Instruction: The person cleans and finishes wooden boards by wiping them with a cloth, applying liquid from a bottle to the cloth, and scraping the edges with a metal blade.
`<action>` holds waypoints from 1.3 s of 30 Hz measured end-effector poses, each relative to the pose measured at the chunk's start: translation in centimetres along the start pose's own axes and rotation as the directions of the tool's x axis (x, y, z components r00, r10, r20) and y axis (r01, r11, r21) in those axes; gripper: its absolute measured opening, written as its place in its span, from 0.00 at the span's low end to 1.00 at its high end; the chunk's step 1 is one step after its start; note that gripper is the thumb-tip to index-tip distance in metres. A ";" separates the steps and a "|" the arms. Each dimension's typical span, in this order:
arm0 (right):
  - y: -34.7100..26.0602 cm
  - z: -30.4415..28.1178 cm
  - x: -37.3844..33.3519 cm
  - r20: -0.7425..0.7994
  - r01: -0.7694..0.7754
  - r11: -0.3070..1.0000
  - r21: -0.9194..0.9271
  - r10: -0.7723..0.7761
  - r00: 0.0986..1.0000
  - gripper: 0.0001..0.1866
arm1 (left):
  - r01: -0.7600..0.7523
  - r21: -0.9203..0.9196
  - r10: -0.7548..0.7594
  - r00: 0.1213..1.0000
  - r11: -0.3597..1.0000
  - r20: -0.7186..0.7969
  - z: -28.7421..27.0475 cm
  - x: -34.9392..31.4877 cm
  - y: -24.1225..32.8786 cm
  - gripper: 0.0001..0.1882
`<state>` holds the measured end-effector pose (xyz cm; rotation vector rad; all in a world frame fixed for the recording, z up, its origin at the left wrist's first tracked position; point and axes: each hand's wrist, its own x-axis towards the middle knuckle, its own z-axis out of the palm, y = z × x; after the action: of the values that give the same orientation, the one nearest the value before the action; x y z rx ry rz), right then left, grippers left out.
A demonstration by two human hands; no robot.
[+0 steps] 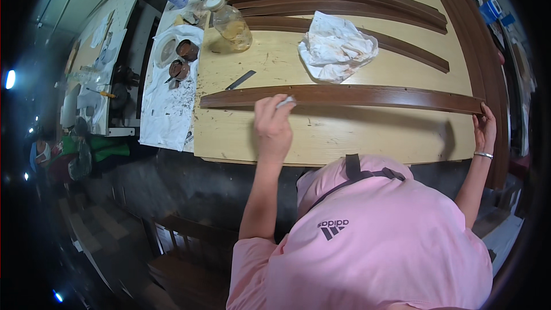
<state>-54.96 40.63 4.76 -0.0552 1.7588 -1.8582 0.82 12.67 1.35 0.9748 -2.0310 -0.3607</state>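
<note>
A long dark-brown wooden strip (356, 95) lies across the near part of the table, with small dark marks along its upper edge. My left hand (272, 123) is closed, pressing a small folded white cloth (285, 101) against the strip towards its left end. At the opposite end, my right hand (487, 129) grips the strip with fingers and thumb around its tip. Just beyond the strip's left part lies a flat metal scraper blade (240, 80). A crumpled, brown-stained white rag (337, 47) rests behind the strip's middle.
More brown strips (338, 1) lie at the back, and others (476, 69) stand along the right edge. A glass jar (234, 31) holds yellowish liquid. Two small pots of brown filler or stain (179, 69) sit on a spotted white cloth (163, 120) at left. The light wooden table (344, 138) ends in front of me.
</note>
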 end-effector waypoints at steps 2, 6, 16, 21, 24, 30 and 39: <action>-0.5 0.8 -0.6 -0.003 0.022 1.000 -0.010 -0.022 1.000 0.07 | -0.033 -0.043 0.033 0.999 0.999 0.005 1.1 0.4 1.9 0.12; -1.1 2.6 -2.2 0.010 0.082 0.997 -0.011 -0.082 0.997 0.06 | -0.142 -0.154 0.152 0.987 0.978 0.055 3.1 1.5 5.1 0.14; -1.9 8.1 -7.6 0.004 0.167 0.983 -0.069 -0.168 0.986 0.03 | -0.371 -0.351 0.450 0.875 0.860 0.178 8.5 4.6 14.4 0.16; -1.6 8.3 -8.0 0.058 0.140 0.990 0.020 -0.141 0.988 0.07 | -0.487 -0.428 0.598 0.782 0.761 0.173 12.7 6.2 20.1 0.14; -1.5 8.0 -8.5 0.086 0.133 0.990 0.055 -0.137 0.987 0.10 | -0.544 -0.475 0.670 0.729 0.691 0.140 15.3 6.7 23.8 0.14; -2.3 7.2 -9.4 0.120 0.011 0.962 0.274 -0.046 0.992 0.26 | -0.654 -0.501 0.771 0.636 0.567 0.041 20.5 7.3 30.6 0.11; -1.7 3.9 -7.4 0.508 -0.107 0.960 0.260 -0.041 0.860 0.52 | -0.692 -0.469 0.803 0.593 0.549 0.065 23.0 7.7 35.8 0.12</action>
<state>-47.83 40.26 9.48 -0.3716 1.1179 -1.8345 -38.18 28.36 11.59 -0.2899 -2.2823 -0.4131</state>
